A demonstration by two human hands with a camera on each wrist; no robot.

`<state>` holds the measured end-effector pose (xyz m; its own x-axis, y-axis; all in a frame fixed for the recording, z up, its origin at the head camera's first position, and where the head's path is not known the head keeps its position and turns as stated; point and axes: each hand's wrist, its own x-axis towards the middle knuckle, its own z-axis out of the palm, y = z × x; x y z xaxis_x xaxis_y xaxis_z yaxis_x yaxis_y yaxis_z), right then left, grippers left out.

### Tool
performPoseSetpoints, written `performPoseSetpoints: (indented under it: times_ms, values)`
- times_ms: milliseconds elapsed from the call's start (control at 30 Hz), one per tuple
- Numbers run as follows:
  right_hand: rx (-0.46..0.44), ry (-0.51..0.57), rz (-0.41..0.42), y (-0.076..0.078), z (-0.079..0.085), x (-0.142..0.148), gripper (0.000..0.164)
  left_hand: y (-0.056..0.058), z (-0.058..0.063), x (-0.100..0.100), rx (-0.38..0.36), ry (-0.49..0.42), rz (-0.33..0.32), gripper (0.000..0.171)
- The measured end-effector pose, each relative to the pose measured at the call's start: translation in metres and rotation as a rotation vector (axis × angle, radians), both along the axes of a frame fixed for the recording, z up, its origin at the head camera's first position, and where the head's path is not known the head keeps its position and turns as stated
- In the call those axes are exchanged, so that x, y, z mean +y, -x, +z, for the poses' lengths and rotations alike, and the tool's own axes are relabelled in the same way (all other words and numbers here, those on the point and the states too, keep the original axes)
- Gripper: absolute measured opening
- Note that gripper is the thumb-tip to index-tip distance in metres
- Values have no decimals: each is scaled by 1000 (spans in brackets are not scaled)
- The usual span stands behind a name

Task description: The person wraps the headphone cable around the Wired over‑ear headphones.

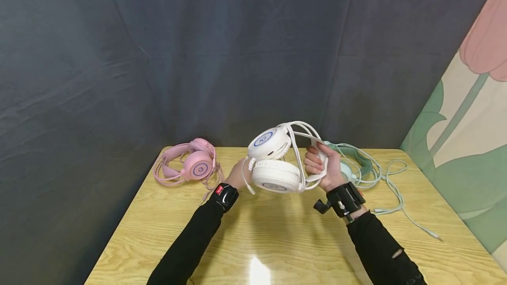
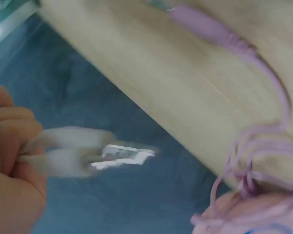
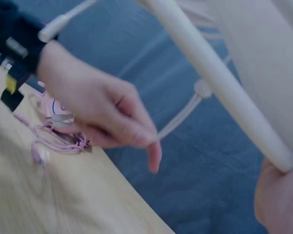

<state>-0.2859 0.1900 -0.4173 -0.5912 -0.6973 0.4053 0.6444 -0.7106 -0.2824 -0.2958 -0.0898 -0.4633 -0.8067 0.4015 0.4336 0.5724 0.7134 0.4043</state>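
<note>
White headphones (image 1: 275,174) are held up above the table, ear cups to the left and headband to the right. My right hand (image 1: 330,166) grips them by the headband, fingers curled round it. Partly hidden behind the ear cups, my left hand (image 1: 237,175) holds the white cable (image 3: 183,114), pinched between thumb and fingers in the right wrist view. Two white plugs (image 2: 71,163) with metal tips stick out of that fist in the left wrist view. A short white microphone boom (image 1: 248,184) hangs beside the near ear cup.
Pink headphones (image 1: 198,164) with a bundled pink cable lie at the table's back left. Mint green headphones (image 1: 358,159) lie at the back right, their cable (image 1: 400,197) trailing forward over the wooden table (image 1: 285,241). A dark curtain (image 1: 253,56) hangs behind.
</note>
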Motion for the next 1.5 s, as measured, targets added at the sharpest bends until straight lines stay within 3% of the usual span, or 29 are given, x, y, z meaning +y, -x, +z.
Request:
performPoseSetpoints:
  times_ms: [167,233,400,467,633,800,1033,1133,1233,1400,1500]
  values:
    - [-148,-13,-94,0,4,0,39,-13,-5,12,19,51,-26,6]
    - [-215,-42,-166,-1,7,-1,37,-16,-5,18,-38,52,-49,11]
    - [-398,-133,-380,0,14,-5,40,-25,-10,31,67,280,-56,35]
    - [-462,-173,-475,1,15,-7,44,-29,-13,36,160,364,-51,44]
    - [-540,-307,-707,5,16,-13,43,-40,-7,50,138,404,-66,44]
    - [-539,-441,-844,6,18,-15,36,-49,3,54,115,424,-83,40]
    - [-517,-587,-944,9,18,-13,38,-54,22,46,167,425,-70,6]
    - [-508,-610,-979,12,17,-12,44,-55,30,43,182,423,-77,8]
    - [-459,-637,-1032,13,16,-12,49,-57,38,42,242,417,-94,14]
    - [-370,-734,-1115,12,9,-17,51,-59,53,44,364,312,-137,12]
    - [-321,-819,-1162,11,5,-24,49,-54,58,47,323,164,-154,7]
